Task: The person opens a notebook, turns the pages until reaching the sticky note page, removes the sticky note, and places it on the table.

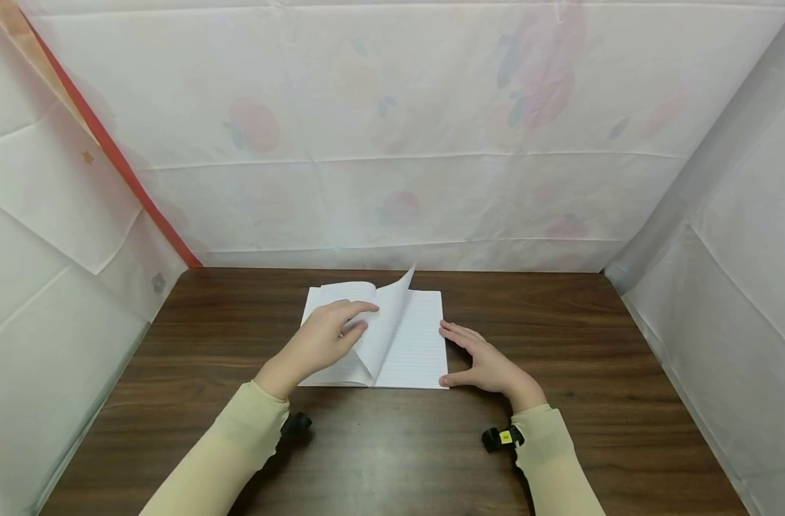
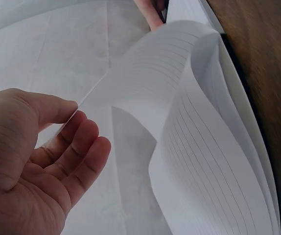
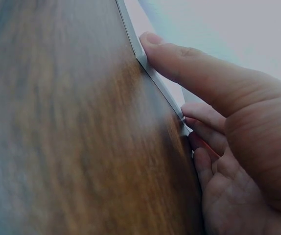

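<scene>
Open white lined-paper notebook lying flat at centre frame on dark brown wood-grain table, just below the pale sheeted backdrop.

Left hand over the left page, thumb and fingers pinching one thin ruled sheet; sheet arched up over the spine, mid-turn. Wrist view confirms: sheet edge caught between thumb and curled fingers, light grip, no crease visible.

Right hand at right edge of the notebook, fingers extended and relaxed, thumb pressed along the stacked page edges, nothing gripped. Acting as a brace, by the look of it.

Judged step: turning a single page right to left.

Notes for doing it well:
- Keep pinch near the outer edge, light pressure only; thin paper likely to buckle or tear if pulled toward the spine.
- Follow the arc of the sheet, no dragging flat.
- Check only one sheet in the pinch; cannot tell from these views whether a second is stuck behind.
- Hold right-side brace until sheet lands, else notebook may slide on smooth wood.
</scene>
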